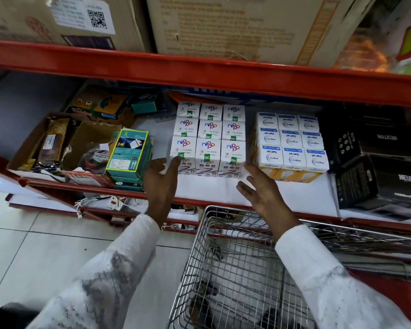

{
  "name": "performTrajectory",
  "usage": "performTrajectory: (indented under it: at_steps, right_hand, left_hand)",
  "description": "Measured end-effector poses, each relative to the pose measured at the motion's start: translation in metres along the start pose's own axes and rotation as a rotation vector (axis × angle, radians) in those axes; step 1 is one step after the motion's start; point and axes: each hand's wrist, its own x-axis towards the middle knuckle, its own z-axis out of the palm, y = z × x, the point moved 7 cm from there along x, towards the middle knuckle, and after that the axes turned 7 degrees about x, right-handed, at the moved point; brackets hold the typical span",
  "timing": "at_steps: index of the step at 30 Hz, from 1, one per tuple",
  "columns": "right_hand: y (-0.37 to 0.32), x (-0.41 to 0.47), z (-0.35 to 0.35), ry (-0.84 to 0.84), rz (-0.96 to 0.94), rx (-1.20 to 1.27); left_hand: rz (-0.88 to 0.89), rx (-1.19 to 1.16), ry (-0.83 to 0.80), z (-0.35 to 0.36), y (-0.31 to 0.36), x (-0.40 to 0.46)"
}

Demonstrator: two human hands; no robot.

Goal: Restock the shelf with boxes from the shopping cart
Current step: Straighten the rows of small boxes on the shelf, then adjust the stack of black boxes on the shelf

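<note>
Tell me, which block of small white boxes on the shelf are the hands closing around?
The left block, the white Nippo boxes. The left hand touches its front left corner and the right hand is by its right corner. The yellow-sided white Wipro boxes sit untouched.

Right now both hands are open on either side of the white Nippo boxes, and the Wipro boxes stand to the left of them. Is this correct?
Not quite. The head view shows the Wipro boxes to the right of the Nippo boxes, not the left. The left hand and right hand are indeed open on either side.
</note>
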Motion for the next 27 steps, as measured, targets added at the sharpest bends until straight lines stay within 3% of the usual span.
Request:
performTrajectory:
  at_steps: [4,10,17,21,27]
  right_hand:
    - [-0.002,-0.023,-0.042,0.051,-0.011,0.081]
    - [-0.033,-0.058,-0.114,0.116,-0.12,0.088]
    - [-0.108,-0.087,-0.23,0.367,-0.438,0.145]
    - [-0.152,-0.091,-0.285,0.435,-0.589,0.18]
    - [-0.207,-0.078,-0.332,0.449,-0.691,-0.016]
  left_hand:
    - [0.063,-0.082,0.028,0.016,0.016,-0.048]
    - [-0.132,-0.217,-0.396,0.097,0.022,-0.123]
    - [-0.206,-0.107,-0.679,0.196,0.034,-0.209]
    - [-0.239,-0.064,-0.71,0.25,0.04,-0.244]
    - [-0.165,-0.103,-0.643,0.312,0.067,-0.268]
